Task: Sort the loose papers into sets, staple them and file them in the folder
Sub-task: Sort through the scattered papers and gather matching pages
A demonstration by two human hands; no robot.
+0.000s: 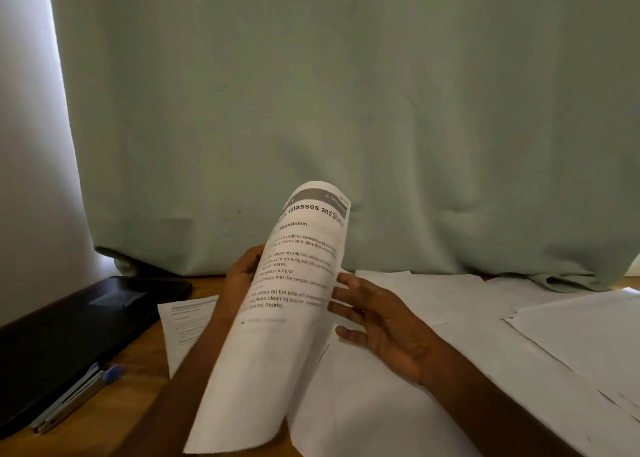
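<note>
A black folder [69,332] is seen at nine o'clock on the wooden table [138,359], a stapler [74,399] lying on its near edge. A printed sheet [280,304], curled upright at centre, is gripped along its left edge by the left hand [242,276]. At three o'clock, the right hand [377,321] is held slack-fingered against its right edge, above loose papers [519,335].

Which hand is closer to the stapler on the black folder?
Left. The left hand holds the curled printed sheet, up and right of the stapler. The right hand is open beyond that sheet, farther right.
</note>
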